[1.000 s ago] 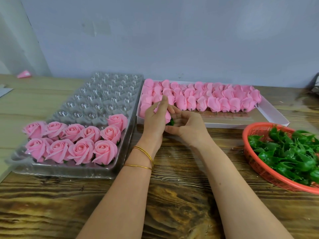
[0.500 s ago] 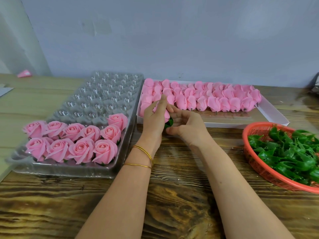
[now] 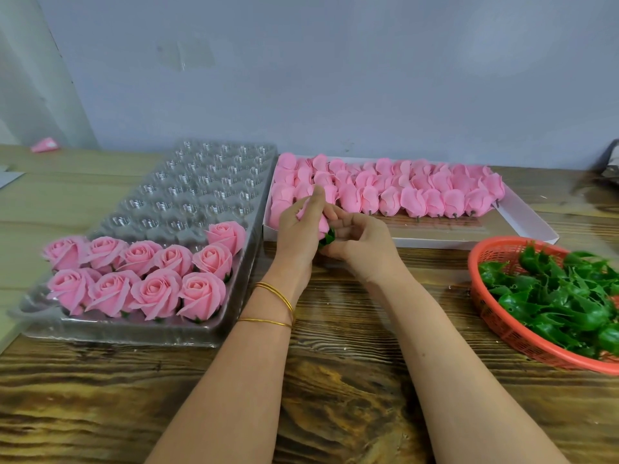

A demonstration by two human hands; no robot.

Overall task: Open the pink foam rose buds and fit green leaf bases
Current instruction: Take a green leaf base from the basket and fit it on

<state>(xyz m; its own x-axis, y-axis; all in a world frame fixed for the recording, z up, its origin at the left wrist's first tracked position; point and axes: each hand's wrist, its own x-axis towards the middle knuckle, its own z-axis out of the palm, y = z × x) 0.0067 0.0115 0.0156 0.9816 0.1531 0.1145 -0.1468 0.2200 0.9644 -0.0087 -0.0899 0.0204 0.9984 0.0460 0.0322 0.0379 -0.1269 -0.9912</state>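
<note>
While near box rim (image 3: 435, 243), bud (image 3: 323, 225) hand-held

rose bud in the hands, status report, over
Left hand grips rose bud. Right hand pinches green leaf base at the bud's bottom; seating hidden. Nothing blocking; finished roses in clear tray, left.

Both forearms (image 3: 445, 363) are bare from the frame's lower edge to the hands. The left wrist wears two thin gold bangles (image 3: 264, 321) — plain, smooth wire hoops (one nearer the left hand (image 3: 298, 229), the other a little further up the arm) — while the right hand (image 3: 360, 241) and its wrist are bare.
</note>
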